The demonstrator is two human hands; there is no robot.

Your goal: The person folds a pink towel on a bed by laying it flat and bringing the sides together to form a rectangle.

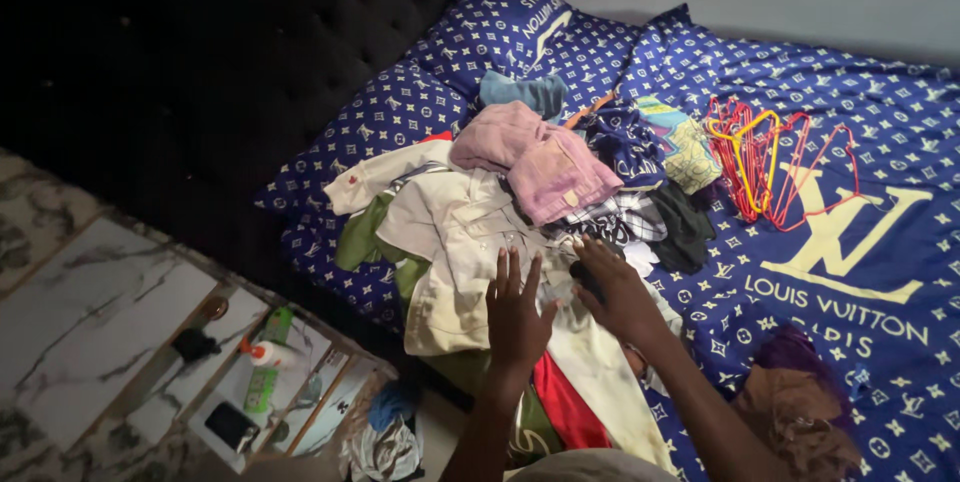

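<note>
A heap of clothes lies on a bed with a blue patterned cover [850, 122]. My left hand [517, 314] rests flat with fingers spread on a beige shirt [460, 242] at the heap's near edge. My right hand [612, 287] reaches just beside it, its fingers curled over a dark garment next to a black-and-white checked cloth [615, 222]; whether it grips is unclear. A pink garment [540, 162] tops the pile, with a teal one [520, 92] behind it. A red cloth [565, 407] hangs below my left wrist.
Several red and yellow hangers [765, 157] lie right of the heap. Blue patterned pillows [400, 117] lean on a dark tufted headboard [200, 72]. A brown and purple garment [795, 407] sits bottom right. A marble-topped bedside unit [110, 312] holds bottles and small items at lower left.
</note>
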